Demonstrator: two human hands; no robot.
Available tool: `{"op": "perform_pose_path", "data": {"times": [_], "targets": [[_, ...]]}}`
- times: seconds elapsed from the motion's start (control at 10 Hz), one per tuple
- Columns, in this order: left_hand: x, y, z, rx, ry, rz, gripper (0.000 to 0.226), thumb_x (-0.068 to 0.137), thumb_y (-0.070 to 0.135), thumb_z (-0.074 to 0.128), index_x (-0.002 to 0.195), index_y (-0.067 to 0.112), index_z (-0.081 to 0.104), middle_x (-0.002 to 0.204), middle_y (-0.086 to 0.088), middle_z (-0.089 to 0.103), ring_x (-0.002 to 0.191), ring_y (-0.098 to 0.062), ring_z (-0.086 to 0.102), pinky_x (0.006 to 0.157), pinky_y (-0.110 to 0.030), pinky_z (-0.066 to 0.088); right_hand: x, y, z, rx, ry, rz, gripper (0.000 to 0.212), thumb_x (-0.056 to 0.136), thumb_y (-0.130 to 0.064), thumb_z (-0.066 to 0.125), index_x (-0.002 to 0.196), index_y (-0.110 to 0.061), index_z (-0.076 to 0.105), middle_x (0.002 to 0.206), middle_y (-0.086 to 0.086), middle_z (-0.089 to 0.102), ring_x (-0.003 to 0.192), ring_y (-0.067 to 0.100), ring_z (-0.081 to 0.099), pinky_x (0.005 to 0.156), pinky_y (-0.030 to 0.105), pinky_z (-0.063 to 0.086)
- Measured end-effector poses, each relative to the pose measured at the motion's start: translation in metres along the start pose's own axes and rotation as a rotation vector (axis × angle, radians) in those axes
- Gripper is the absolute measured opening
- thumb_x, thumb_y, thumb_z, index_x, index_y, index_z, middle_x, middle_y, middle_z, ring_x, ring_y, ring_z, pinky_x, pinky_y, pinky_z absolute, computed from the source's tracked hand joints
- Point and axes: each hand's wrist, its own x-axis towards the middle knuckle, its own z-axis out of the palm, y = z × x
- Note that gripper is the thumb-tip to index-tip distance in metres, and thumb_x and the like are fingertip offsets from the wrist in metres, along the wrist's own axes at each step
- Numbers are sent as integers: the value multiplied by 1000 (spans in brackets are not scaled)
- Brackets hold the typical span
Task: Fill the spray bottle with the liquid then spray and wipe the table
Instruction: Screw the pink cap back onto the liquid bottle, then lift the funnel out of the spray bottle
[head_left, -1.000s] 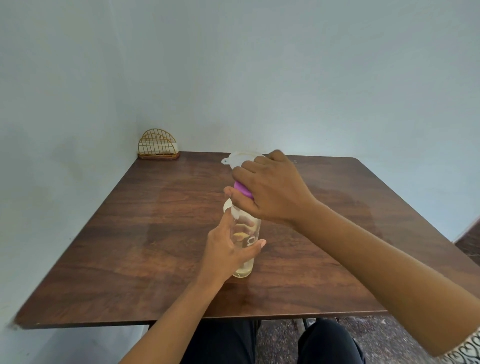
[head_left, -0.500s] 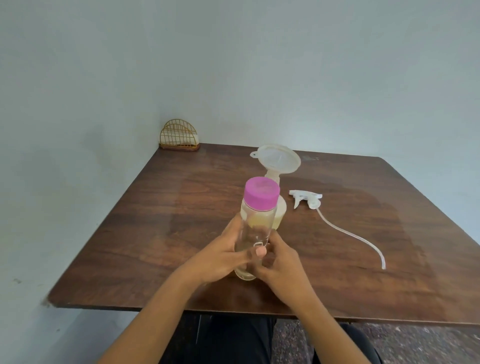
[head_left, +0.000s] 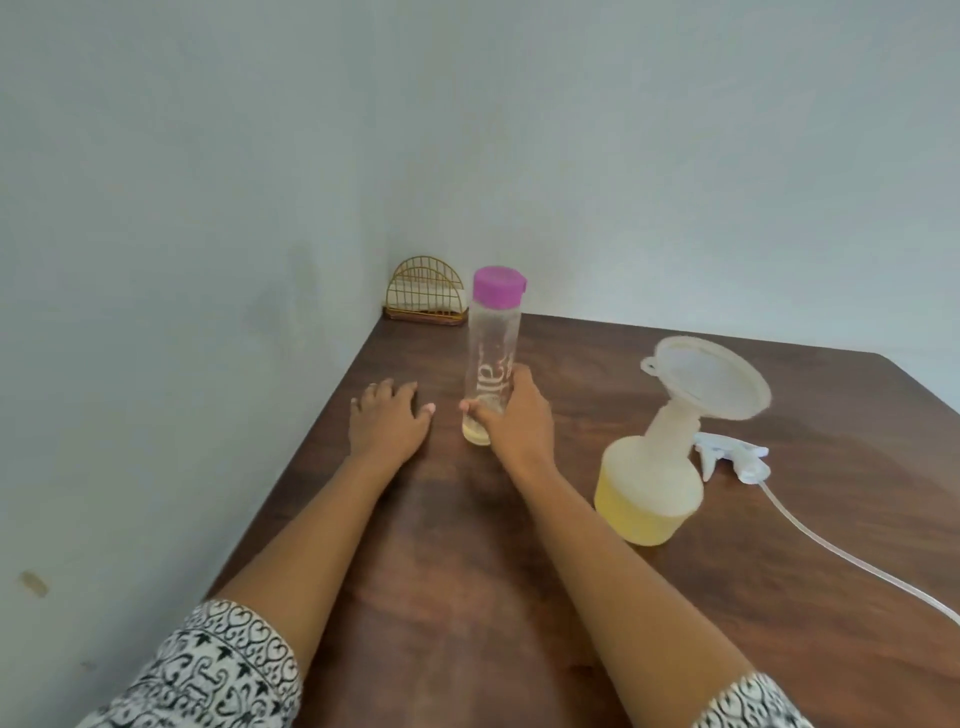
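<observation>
**Filling appears complete; sprayer not yet fitted, spraying and wiping outstanding**

Progress: The spray bottle (head_left: 648, 499) stands upright on the table (head_left: 519, 597), to the right of my arms, with yellow liquid filling its wide lower body. A funnel (head_left: 711, 376) sits in its neck, tilted toward the right. The spray head (head_left: 735, 457) with its long clear tube lies flat on the table just behind and to the right of the spray bottle, not attached. The tall clear bottle (head_left: 493, 358) with a pink cap (head_left: 498, 285) stands capped on the far left part of the table; only a thin layer of liquid shows at its bottom. I judge the pour finished. Left to do: lift out the funnel, fit the spray head, spray, and wipe. I see no cloth in view. A gold wire holder (head_left: 426, 293) stands in the far left corner, apart from the work.

Hand pose: My right hand (head_left: 511, 415) reaches forward, arm extended, its grip wrapped around the lower half of the tall clear bottle, whose base rests on the table. My left hand (head_left: 387, 421) lies palm down on the table just left of that bottle, fingers spread, its grip released and holding nothing. Both forearms run nearly parallel from the near edge.
</observation>
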Motion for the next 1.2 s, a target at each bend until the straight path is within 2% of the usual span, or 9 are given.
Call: {"op": "perform_pose_path", "data": {"times": [0.2, 0.3, 0.5, 0.6, 0.9, 1.0, 1.1, 1.2], "targets": [[34, 0, 13, 29, 28, 35, 60, 93, 57, 34, 144, 27, 35, 154, -7, 30, 143, -29, 21, 115, -49, 16, 118, 8, 33, -46, 121, 85, 52, 75, -32, 75, 117, -16, 50, 116, 2, 62, 107, 23, 58, 77, 28, 37], [44, -1, 17, 24, 47, 45, 60, 93, 58, 33, 145, 27, 34, 154, -6, 29, 143, -28, 21, 115, -48, 16, 168, 16, 44, -56, 125, 73, 61, 78, -33, 73, 129, -15, 44, 125, 5, 58, 113, 24, 55, 80, 28, 36], [46, -2, 20, 23, 63, 46, 60, 94, 57, 31, 146, 28, 30, 156, -5, 25, 145, -27, 17, 116, -46, 14, 232, 29, 56, -99, 128, 50, 63, 76, -35, 75, 128, -14, 44, 125, 8, 58, 115, 24, 54, 85, 28, 40], [46, -2, 20, 18, 72, 45, 60, 94, 57, 31, 146, 29, 28, 157, -5, 24, 145, -27, 16, 116, -45, 13, 249, 33, 60, -94, 135, 42, 63, 76, -34, 76, 127, -13, 45, 124, 7, 59, 114, 22, 55, 90, 31, 42], [46, -2, 21, 17, 70, 32, 60, 94, 58, 31, 147, 29, 27, 157, -4, 23, 146, -26, 16, 116, -45, 13, 267, 31, 65, -143, 150, 68, 66, 76, -38, 75, 128, -11, 44, 125, 6, 57, 116, 23, 53, 89, 32, 42], [44, -1, 20, 19, 75, 40, 59, 94, 57, 31, 146, 29, 28, 156, -5, 25, 145, -27, 17, 116, -46, 14, 263, 24, 63, -165, 114, 124, 72, 77, -39, 74, 131, -8, 38, 131, 11, 53, 122, 28, 50, 92, 34, 42], [42, -1, 19, 24, 80, 42, 59, 94, 57, 32, 145, 28, 31, 155, -5, 27, 144, -27, 19, 116, -46, 15, 246, 14, 59, -101, 56, 262, 93, 75, -38, 76, 142, -7, 20, 141, 16, 41, 130, 32, 41, 99, 38, 39], [40, 1, 17, 18, 76, 37, 59, 93, 57, 34, 145, 27, 33, 154, -5, 29, 144, -27, 21, 115, -47, 16, 216, -3, 54, -107, 18, 329, 99, 78, -33, 74, 147, -11, 7, 145, 18, 31, 132, 35, 37, 101, 41, 39]]}}
